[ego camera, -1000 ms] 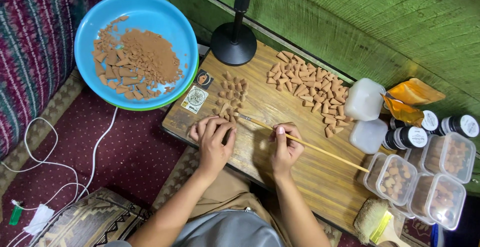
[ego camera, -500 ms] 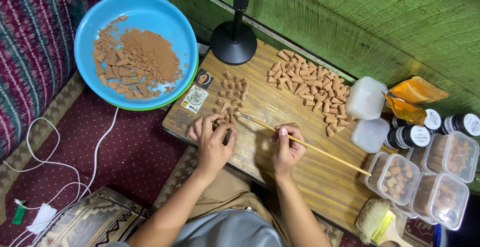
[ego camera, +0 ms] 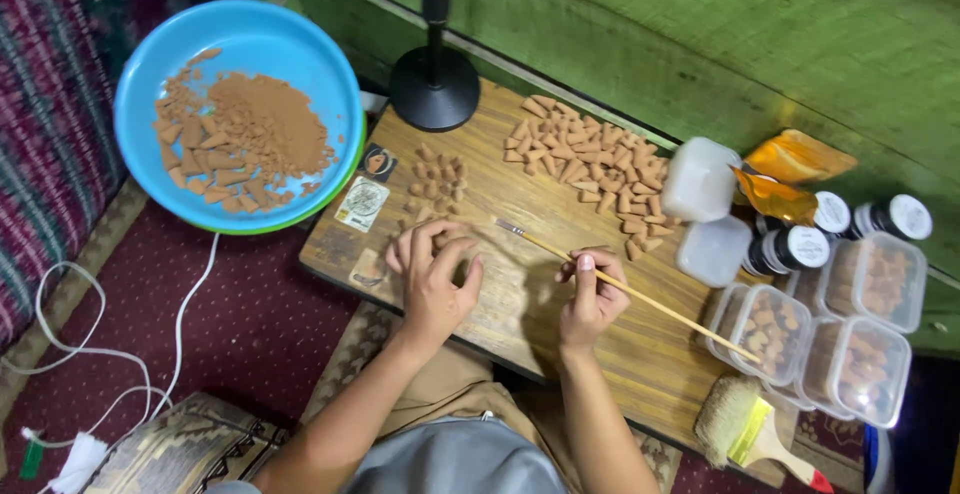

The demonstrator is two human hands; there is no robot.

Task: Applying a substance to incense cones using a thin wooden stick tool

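Head cam, looking down: right hand (ego camera: pixel 592 299) pinches a thin wooden brush (ego camera: pixel 625 289) mid-shaft, fingers closed around it, bristle tip pointing up-left, handle end running out toward the clear tubs (ego camera: pixel 765 329). Left hand (ego camera: pixel 432 276) rests on the wooden board (ego camera: pixel 520 204), fingers curled over something small, probably one of the brown cones, but it's hidden, so can't tell. Small cone cluster (ego camera: pixel 437 179) just above the left hand; bigger pile (ego camera: pixel 590 164) further up-right. Blue bowl (ego camera: pixel 290 49) of brown powder sits off the board's left end, black stand base (ego camera: pixel 434 89) beside it.
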